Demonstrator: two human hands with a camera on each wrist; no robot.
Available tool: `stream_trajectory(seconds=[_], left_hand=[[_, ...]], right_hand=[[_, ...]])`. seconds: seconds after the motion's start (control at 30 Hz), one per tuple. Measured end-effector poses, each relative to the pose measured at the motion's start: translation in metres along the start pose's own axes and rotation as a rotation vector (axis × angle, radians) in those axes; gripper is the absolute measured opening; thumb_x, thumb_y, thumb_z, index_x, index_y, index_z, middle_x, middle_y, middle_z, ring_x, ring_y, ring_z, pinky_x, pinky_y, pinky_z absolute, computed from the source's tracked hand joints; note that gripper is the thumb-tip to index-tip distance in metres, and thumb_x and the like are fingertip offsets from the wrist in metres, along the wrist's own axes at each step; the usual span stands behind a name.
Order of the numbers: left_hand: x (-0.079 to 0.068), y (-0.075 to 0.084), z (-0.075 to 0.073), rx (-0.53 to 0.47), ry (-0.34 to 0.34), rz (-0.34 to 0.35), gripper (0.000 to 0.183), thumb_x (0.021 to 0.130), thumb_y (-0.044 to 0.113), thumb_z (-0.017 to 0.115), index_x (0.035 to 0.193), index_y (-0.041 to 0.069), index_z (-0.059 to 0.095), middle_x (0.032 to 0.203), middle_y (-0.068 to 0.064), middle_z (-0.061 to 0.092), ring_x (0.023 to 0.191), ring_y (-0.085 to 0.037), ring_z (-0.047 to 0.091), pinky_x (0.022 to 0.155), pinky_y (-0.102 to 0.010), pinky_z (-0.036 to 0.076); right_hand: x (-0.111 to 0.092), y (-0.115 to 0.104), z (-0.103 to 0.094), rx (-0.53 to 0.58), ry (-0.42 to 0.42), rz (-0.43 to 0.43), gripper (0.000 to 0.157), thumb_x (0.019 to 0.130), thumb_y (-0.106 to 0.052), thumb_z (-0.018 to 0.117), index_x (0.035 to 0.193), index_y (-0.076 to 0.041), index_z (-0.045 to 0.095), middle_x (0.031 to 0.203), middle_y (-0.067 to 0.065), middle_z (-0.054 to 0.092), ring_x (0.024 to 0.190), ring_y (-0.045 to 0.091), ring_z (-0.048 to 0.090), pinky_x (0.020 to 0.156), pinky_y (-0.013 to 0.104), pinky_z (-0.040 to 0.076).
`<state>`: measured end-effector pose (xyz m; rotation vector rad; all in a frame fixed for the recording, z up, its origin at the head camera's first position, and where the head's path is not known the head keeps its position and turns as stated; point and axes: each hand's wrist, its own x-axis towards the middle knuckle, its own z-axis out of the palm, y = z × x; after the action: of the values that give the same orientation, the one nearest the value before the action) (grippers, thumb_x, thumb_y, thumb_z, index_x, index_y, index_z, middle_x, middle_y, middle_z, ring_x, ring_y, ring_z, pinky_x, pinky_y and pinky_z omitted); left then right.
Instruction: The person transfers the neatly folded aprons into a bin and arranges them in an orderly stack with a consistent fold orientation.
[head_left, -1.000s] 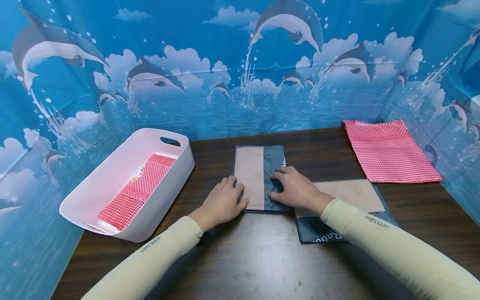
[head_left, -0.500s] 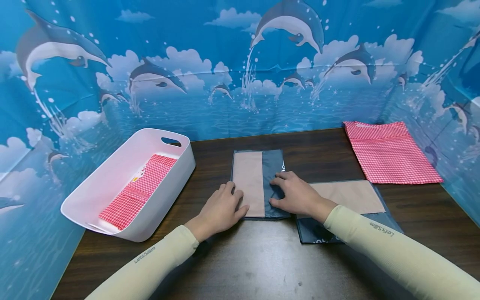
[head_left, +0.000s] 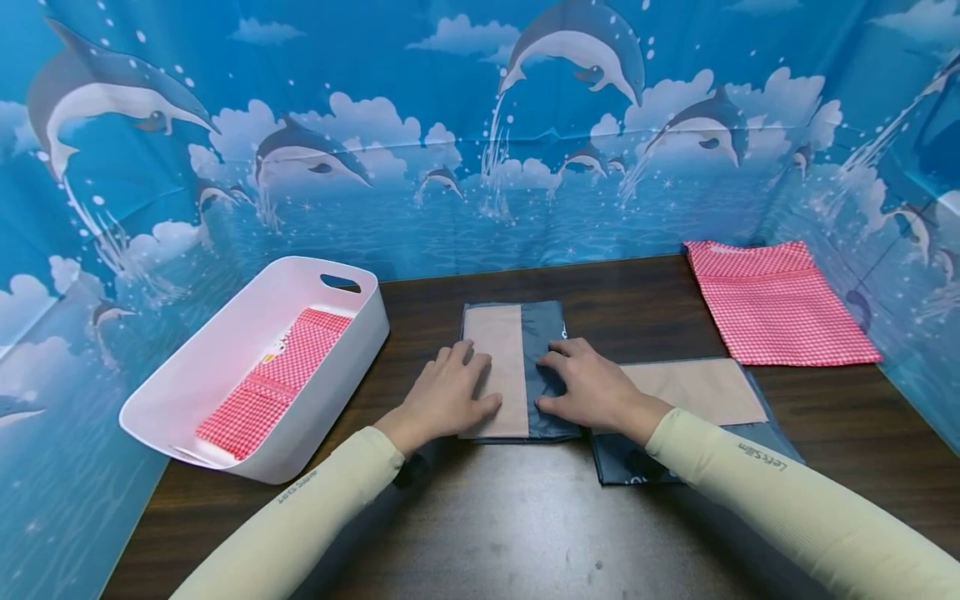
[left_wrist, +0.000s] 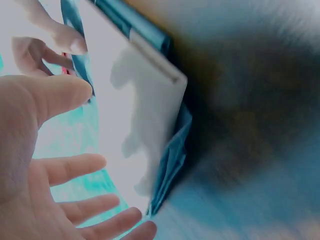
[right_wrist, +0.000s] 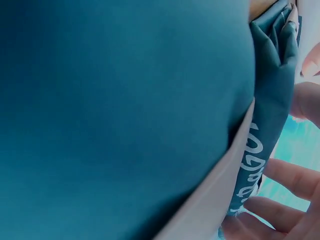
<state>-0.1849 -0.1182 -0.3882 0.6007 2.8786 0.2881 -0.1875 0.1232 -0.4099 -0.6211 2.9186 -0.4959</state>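
Note:
A folded dark grey-blue cloth with a beige panel [head_left: 504, 329] lies upright in front of me on the table. My left hand [head_left: 441, 393] is over its left side, fingers spread and lightly bent; in the left wrist view the thumb and fingers of that hand [left_wrist: 45, 165] are apart, near the cloth's edge. At the grey right part rests my right hand [head_left: 596, 390], its fingertips touching the cloth. In the right wrist view, fingers [right_wrist: 290, 180] lie along the folded cloth's edge beside white lettering [right_wrist: 250, 165]. Neither hand curls round the cloth.
A second folded grey-blue and beige cloth [head_left: 697, 387] lies partly under my right forearm. A red checked cloth [head_left: 780, 308] is spread at the back right. On the left stands a white basket [head_left: 337, 375] holding a folded red checked cloth [head_left: 273, 387]. A dolphin curtain [head_left: 525, 200] backs the table.
The folded cloth has slid a little toward me and slightly left. Both hands stay at it; the left hand has moved slightly up and over the beige panel.

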Motion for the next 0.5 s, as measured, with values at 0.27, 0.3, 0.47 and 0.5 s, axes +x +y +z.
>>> stream_trajectory(seconds=[0.27, 0.3, 0.47, 0.5], left_hand=[[0.012, -0.005, 0.009, -0.054, -0.084, -0.042, 0.068, 0.106, 0.047, 0.065, 0.162, 0.013, 0.048, 0.176, -0.019, 0.029, 0.157, -0.045, 0.035, 0.126, -0.063, 0.036], [0.012, -0.005, 0.009, -0.05, -0.093, -0.04, 0.068, 0.106, 0.048, 0.064, 0.163, 0.014, 0.047, 0.177, -0.019, 0.029, 0.157, -0.045, 0.034, 0.126, -0.062, 0.036], [0.012, -0.006, 0.011, -0.029, -0.104, -0.029, 0.068, 0.107, 0.049, 0.061, 0.164, 0.014, 0.046, 0.177, -0.018, 0.029, 0.158, -0.044, 0.034, 0.126, -0.061, 0.037], [0.011, -0.006, 0.012, -0.028, -0.104, -0.03, 0.068, 0.107, 0.049, 0.061, 0.164, 0.015, 0.045, 0.177, -0.018, 0.028, 0.158, -0.044, 0.034, 0.125, -0.061, 0.038]], right_hand=[[0.007, 0.003, 0.001, -0.021, -0.02, 0.044, 0.064, 0.097, -0.046, 0.074, 0.151, -0.013, 0.063, 0.17, 0.02, 0.042, 0.159, 0.042, 0.038, 0.116, 0.062, 0.049], [0.007, 0.004, 0.001, -0.022, -0.027, 0.047, 0.065, 0.097, -0.046, 0.074, 0.152, -0.013, 0.062, 0.17, 0.02, 0.042, 0.159, 0.042, 0.038, 0.116, 0.062, 0.049], [0.007, 0.004, 0.001, -0.034, -0.04, 0.046, 0.064, 0.098, -0.047, 0.072, 0.152, -0.013, 0.062, 0.17, 0.02, 0.043, 0.157, 0.042, 0.041, 0.116, 0.062, 0.049], [0.007, 0.004, 0.001, -0.039, -0.043, 0.044, 0.064, 0.098, -0.047, 0.072, 0.152, -0.013, 0.062, 0.169, 0.02, 0.044, 0.156, 0.042, 0.042, 0.116, 0.062, 0.049]])
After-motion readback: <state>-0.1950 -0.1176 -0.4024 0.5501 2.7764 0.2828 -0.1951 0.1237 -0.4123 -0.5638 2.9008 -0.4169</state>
